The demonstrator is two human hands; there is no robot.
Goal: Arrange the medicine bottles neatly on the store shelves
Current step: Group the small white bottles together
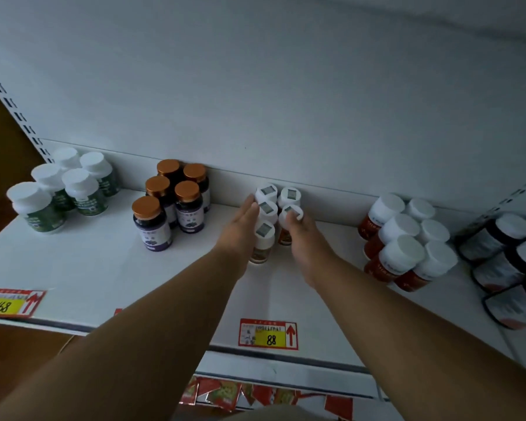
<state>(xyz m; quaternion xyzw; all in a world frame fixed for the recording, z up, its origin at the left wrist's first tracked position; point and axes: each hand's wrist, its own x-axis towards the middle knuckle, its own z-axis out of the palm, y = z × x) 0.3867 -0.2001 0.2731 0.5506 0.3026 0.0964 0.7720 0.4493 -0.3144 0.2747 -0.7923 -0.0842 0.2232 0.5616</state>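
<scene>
Centrally, on the white shelf, five white-capped bottles stand clustered against the back panel; the left hand, fingers straight, presses their left side, the right hand grips the front-right bottle.

Single head-worn view, angled forward and down, close over a white shelf.
</scene>
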